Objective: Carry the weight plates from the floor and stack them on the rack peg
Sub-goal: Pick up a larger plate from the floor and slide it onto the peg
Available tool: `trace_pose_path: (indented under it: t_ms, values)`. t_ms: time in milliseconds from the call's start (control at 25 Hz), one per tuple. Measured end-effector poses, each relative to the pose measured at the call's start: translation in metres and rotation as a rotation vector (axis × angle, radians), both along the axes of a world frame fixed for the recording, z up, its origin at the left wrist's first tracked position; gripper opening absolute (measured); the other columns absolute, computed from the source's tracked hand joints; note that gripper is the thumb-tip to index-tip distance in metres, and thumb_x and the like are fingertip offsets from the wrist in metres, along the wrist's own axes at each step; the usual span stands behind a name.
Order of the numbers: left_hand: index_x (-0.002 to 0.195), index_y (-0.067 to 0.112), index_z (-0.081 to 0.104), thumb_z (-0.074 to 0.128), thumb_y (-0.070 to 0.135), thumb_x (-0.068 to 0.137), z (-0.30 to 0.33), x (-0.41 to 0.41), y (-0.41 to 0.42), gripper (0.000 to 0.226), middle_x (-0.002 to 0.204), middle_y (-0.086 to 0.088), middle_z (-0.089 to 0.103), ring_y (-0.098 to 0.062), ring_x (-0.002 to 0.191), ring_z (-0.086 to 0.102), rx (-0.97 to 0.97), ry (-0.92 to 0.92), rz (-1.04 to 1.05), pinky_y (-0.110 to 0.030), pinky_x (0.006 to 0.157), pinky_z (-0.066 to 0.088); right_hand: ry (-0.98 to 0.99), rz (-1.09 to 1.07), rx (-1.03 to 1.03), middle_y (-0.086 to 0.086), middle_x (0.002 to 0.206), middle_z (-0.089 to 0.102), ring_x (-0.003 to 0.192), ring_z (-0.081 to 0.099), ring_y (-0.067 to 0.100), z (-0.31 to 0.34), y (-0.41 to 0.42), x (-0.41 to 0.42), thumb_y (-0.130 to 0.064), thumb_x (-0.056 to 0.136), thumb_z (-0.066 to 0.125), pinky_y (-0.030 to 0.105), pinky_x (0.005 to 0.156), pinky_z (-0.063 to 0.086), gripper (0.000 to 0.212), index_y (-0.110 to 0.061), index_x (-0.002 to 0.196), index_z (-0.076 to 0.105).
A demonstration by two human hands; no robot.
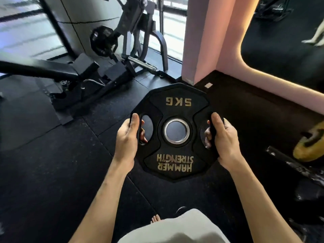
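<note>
Both hands, left hand [127, 137] & right hand [223, 137], grasp the 5 kg plate [177, 102] (off floor); machine peg [142, 63] beyond it, w/ stacking left.

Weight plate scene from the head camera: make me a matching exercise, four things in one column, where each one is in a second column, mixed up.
Things:
1. 5 kg plate
2. bench
3. pink wall
4. yellow plate

Places:
A. right edge, low down
B. far left, on the floor mats
C. gripped by the left hand and right hand
D. beyond the held plate, upper right

Pairs: 1-C, 2-B, 3-D, 4-A
</note>
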State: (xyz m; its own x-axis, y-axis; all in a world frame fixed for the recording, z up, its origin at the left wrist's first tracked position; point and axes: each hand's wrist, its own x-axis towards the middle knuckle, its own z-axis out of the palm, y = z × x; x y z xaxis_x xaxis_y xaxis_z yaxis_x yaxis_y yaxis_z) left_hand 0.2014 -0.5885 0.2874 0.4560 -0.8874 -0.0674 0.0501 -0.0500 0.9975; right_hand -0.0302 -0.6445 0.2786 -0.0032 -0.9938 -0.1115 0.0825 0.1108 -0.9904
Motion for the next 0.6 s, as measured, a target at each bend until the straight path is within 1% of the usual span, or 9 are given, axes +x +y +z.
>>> trace_pose_path:
  t_ms: [80, 200, 240, 320, 360, 440, 520, 600]
  values:
    - [0.093, 0.008, 0.061, 0.045, 0.051, 0.097, 0.004, 0.009, -0.070, 0.046, 0.069, -0.003, 0.052, -0.011, 0.056, 0.051, -0.005, -0.011, -0.090, -0.028, 0.059, 0.046, 0.001, -0.076, 0.006, -0.001, 0.058, 0.054, 0.045, 0.046, 0.015, 0.006, -0.051, 0.005, -0.052, 0.093, 0.055, 0.028, 0.046, 0.039, 0.038, -0.016, 0.083, 0.054]
    - [0.088, 0.011, 0.060, 0.046, 0.050, 0.098, 0.003, 0.011, -0.164, 0.043, 0.070, -0.007, 0.052, -0.014, 0.058, 0.052, -0.027, 0.003, -0.178, -0.024, 0.054, 0.046, 0.020, -0.176, 0.024, -0.002, 0.057, 0.054, 0.045, 0.046, 0.015, 0.007, -0.125, 0.005, -0.053, 0.093, 0.054, 0.029, 0.047, 0.040, 0.038, -0.016, 0.084, 0.055]
    - [0.088, 0.010, 0.059, 0.046, 0.049, 0.098, 0.001, 0.009, -0.200, 0.042, 0.069, -0.008, 0.052, -0.015, 0.058, 0.052, -0.036, 0.006, -0.211, -0.024, 0.053, 0.046, 0.019, -0.208, 0.015, -0.001, 0.056, 0.054, 0.045, 0.046, 0.015, 0.005, -0.153, 0.003, -0.052, 0.094, 0.054, 0.028, 0.047, 0.040, 0.038, -0.016, 0.085, 0.055]
    - [0.092, 0.006, 0.059, 0.047, 0.048, 0.098, -0.004, 0.003, -0.273, 0.044, 0.070, -0.009, 0.053, -0.016, 0.059, 0.052, -0.051, 0.018, -0.264, -0.028, 0.057, 0.047, 0.011, -0.264, -0.001, 0.000, 0.056, 0.052, 0.044, 0.044, 0.016, 0.003, -0.214, -0.002, -0.050, 0.095, 0.053, 0.027, 0.045, 0.039, 0.037, -0.014, 0.086, 0.054]
    - [0.095, 0.004, 0.060, 0.047, 0.048, 0.098, -0.004, -0.001, -0.310, 0.046, 0.071, -0.009, 0.053, -0.016, 0.060, 0.053, -0.051, 0.019, -0.277, -0.029, 0.059, 0.047, 0.015, -0.289, -0.001, 0.000, 0.056, 0.052, 0.044, 0.044, 0.016, 0.003, -0.245, -0.006, -0.049, 0.096, 0.053, 0.026, 0.045, 0.039, 0.037, -0.013, 0.087, 0.054]
    - [0.095, 0.005, 0.060, 0.046, 0.047, 0.098, 0.000, -0.011, -0.382, 0.045, 0.068, -0.005, 0.055, -0.011, 0.055, 0.054, -0.042, 0.025, -0.310, -0.026, 0.057, 0.047, 0.009, -0.339, 0.018, 0.001, 0.055, 0.052, 0.044, 0.044, 0.015, 0.010, -0.307, -0.013, -0.046, 0.097, 0.052, 0.027, 0.046, 0.039, 0.035, -0.013, 0.088, 0.054]
    - [0.090, 0.009, 0.061, 0.046, 0.046, 0.099, 0.008, -0.020, -0.438, 0.040, 0.064, -0.002, 0.054, -0.009, 0.050, 0.051, -0.045, 0.030, -0.335, -0.024, 0.053, 0.045, 0.012, -0.379, 0.033, 0.001, 0.056, 0.052, 0.045, 0.045, 0.015, 0.017, -0.354, -0.020, -0.046, 0.097, 0.052, 0.027, 0.046, 0.041, 0.034, -0.013, 0.089, 0.055]
    - [0.085, 0.013, 0.061, 0.046, 0.045, 0.099, 0.016, -0.032, -0.499, 0.037, 0.062, 0.001, 0.055, -0.009, 0.051, 0.051, -0.058, 0.050, -0.381, -0.025, 0.053, 0.044, 0.014, -0.423, 0.028, 0.002, 0.057, 0.053, 0.045, 0.047, 0.014, 0.026, -0.406, -0.030, -0.046, 0.097, 0.052, 0.025, 0.045, 0.042, 0.035, -0.012, 0.091, 0.056]
